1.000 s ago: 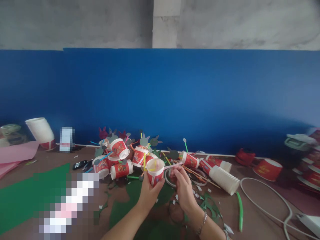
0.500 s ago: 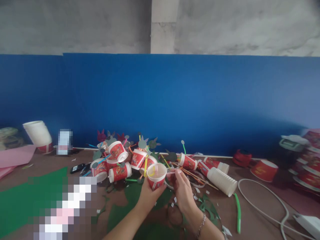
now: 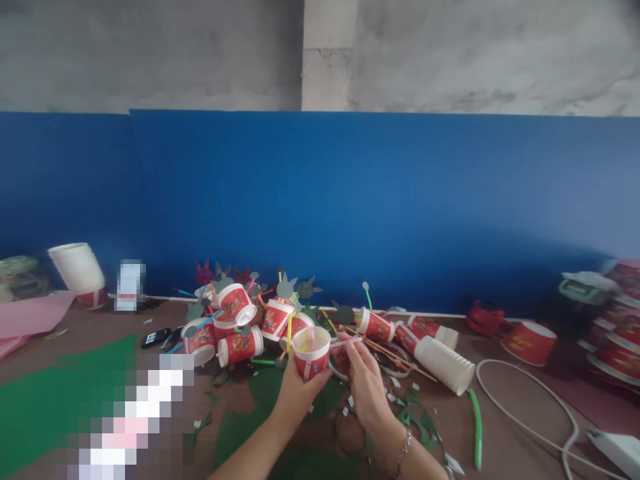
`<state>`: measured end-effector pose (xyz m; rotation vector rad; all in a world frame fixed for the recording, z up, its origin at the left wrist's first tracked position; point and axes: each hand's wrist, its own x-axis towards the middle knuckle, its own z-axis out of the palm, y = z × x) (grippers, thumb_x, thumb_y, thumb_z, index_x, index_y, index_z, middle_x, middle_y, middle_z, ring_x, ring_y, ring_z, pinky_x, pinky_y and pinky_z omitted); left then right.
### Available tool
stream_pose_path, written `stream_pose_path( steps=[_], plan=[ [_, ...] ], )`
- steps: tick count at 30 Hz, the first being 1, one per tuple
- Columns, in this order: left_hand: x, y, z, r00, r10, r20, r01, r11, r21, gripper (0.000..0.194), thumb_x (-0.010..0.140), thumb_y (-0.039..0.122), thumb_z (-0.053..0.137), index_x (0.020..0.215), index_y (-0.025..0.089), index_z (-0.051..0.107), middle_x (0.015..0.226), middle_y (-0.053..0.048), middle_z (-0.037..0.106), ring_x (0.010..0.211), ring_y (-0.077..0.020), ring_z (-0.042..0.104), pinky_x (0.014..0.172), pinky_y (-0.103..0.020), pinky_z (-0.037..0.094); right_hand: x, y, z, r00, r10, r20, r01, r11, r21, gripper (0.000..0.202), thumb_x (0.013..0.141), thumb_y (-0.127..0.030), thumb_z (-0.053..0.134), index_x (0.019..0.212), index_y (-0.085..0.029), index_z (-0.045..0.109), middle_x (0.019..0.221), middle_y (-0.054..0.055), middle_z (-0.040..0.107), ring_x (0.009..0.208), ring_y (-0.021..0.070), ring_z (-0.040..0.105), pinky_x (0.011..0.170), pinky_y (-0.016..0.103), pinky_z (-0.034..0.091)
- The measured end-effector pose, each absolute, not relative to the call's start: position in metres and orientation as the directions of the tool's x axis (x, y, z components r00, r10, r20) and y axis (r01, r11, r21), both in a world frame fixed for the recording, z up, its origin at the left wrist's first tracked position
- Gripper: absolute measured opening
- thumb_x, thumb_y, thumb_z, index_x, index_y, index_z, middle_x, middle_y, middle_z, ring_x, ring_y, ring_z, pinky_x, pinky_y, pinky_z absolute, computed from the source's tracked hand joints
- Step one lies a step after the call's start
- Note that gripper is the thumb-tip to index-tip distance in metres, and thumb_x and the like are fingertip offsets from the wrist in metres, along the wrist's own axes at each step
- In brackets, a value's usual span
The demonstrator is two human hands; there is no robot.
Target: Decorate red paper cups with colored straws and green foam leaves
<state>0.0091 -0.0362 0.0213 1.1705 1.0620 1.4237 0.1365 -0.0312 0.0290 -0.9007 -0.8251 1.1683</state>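
Observation:
A red and white paper cup (image 3: 311, 353) stands upright with its mouth toward me, held by my left hand (image 3: 296, 393), whose fingers wrap round its lower part. Something pinkish and yellow shows inside the cup. Just right of the rim is my right hand (image 3: 364, 377), its fingers pressed together on a thin pinkish straw (image 3: 345, 343) that points at the cup's side. Behind the cup lies a pile of similar cups (image 3: 240, 347) with coloured straws and grey paper animal heads (image 3: 287, 287).
Nested cups (image 3: 445, 363) lie right of my hands, near a green tube (image 3: 476, 427) and a white cable (image 3: 530, 380). Green paper (image 3: 65, 393) and a black key fob (image 3: 155, 338) are at the left. A blue partition (image 3: 350, 200) rises behind the brown table (image 3: 175, 427).
The cup in my left hand has turned slightly and shifted a little left. The fingers of my right hand have moved slightly up along the straw.

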Motion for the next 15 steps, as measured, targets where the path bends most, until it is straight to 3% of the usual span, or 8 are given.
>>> stream_pose_path(
  steps=[5,10,15],
  plan=[
    [0.007,-0.038,0.024,-0.14,0.981,0.133,-0.126,-0.151,0.981,0.043,0.057,0.024,0.075,0.096,0.015,0.058,0.095,-0.007,0.07,0.085,-0.0234,0.066,0.079,-0.033,0.053,0.136,-0.034,0.034,0.183,0.974,0.13,-0.236,0.172,-0.957,0.034,0.075,-0.049,0.064,0.09,-0.019,0.069,0.068,0.0,0.063,0.062,0.0147,0.052,0.057,0.023,0.042],
    [0.006,-0.035,0.018,-0.14,0.981,0.131,-0.178,-0.155,0.972,0.045,0.057,0.033,0.078,0.094,0.016,0.06,0.084,-0.004,0.07,0.077,-0.0214,0.066,0.074,-0.033,0.054,0.135,-0.037,0.039,0.189,0.971,0.148,-0.183,0.184,-0.966,0.031,0.074,-0.05,0.064,0.074,-0.019,0.066,0.065,0.0,0.062,0.059,0.0144,0.049,0.054,0.023,0.04],
    [0.001,-0.029,0.007,-0.066,0.99,0.127,-0.255,-0.139,0.957,0.053,0.066,0.047,0.073,0.107,0.017,0.058,0.096,-0.008,0.069,0.087,-0.0235,0.066,0.082,-0.038,0.053,0.138,-0.034,0.038,0.191,0.967,0.171,-0.183,0.206,-0.961,0.034,0.074,-0.052,0.063,0.068,-0.018,0.063,0.059,-0.001,0.056,0.054,0.013,0.045,0.05,0.023,0.036]
  ],
)
